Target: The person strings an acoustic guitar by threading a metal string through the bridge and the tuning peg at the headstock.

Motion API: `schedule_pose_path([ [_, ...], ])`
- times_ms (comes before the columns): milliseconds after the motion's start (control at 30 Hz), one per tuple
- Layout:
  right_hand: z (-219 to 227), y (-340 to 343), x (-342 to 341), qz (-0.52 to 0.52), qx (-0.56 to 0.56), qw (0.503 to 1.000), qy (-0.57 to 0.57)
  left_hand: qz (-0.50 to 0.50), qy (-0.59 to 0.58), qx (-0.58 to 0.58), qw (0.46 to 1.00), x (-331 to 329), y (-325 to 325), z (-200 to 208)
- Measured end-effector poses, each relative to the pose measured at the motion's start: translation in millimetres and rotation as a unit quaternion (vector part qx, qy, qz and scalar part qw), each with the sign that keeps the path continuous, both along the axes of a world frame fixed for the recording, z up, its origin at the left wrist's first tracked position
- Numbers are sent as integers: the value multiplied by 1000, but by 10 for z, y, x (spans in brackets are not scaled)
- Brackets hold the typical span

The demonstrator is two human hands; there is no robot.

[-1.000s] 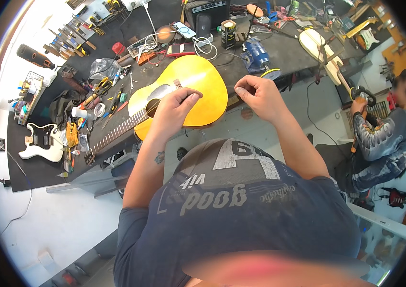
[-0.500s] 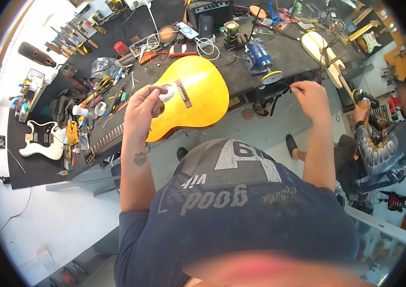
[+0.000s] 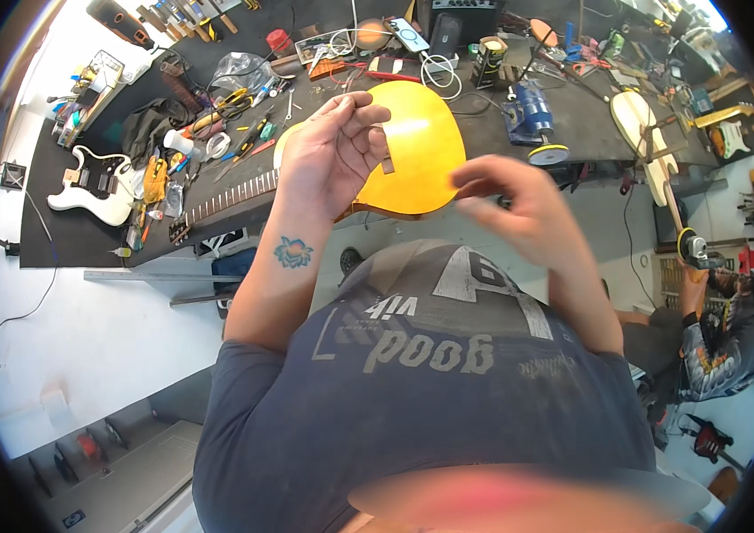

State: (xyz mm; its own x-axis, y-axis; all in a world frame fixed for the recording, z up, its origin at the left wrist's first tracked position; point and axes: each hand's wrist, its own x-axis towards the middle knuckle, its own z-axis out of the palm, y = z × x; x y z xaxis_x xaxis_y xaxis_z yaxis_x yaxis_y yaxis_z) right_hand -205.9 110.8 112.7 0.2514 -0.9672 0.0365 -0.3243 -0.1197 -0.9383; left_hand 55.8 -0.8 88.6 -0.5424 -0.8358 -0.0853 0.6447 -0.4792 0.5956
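Facing the acoustic guitar (image 3: 426, 138) at twelve o'clock, neck (image 3: 237, 194) and bridge (image 3: 388, 165) in place, stringing unclear, we cannot tell whether our half-curled left hand (image 3: 337, 147) or blurred right hand (image 3: 519, 204) grasps anything.

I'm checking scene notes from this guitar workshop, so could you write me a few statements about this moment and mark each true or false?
1. The left hand shows in front of the yellow guitar. True.
2. The right hand grips the yellow guitar's neck. False: it is by the body's right edge, away from the neck.
3. A white electric guitar lies toward the left end of the bench. True.
4. The blue machine carries a red disc. False: its disc is yellow.
5. There is a tattoo on the left forearm. True.
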Motion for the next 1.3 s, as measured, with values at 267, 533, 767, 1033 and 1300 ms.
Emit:
schedule_pose_path([
  [267, -36, -212, 724, 18, -67, 997, -21, 140, -11, -88, 986, -256, 178, 130],
  [533, -312, -407, 801, 45, 160, 956, -242, 233, -13, -146, 961, -237, 257, 110],
  [767, -304, -433, 856, 26, 183, 950, -251, 303, -32, -195, 932, -292, 301, 8],
  [1033, -383, -455, 779, 6, 169, 946, -277, 324, -71, -186, 925, -163, 432, -106],
  [1300, -455, -504, 617, 34, 142, 967, -209, 115, -352, -73, 926, 503, 589, -132],
])
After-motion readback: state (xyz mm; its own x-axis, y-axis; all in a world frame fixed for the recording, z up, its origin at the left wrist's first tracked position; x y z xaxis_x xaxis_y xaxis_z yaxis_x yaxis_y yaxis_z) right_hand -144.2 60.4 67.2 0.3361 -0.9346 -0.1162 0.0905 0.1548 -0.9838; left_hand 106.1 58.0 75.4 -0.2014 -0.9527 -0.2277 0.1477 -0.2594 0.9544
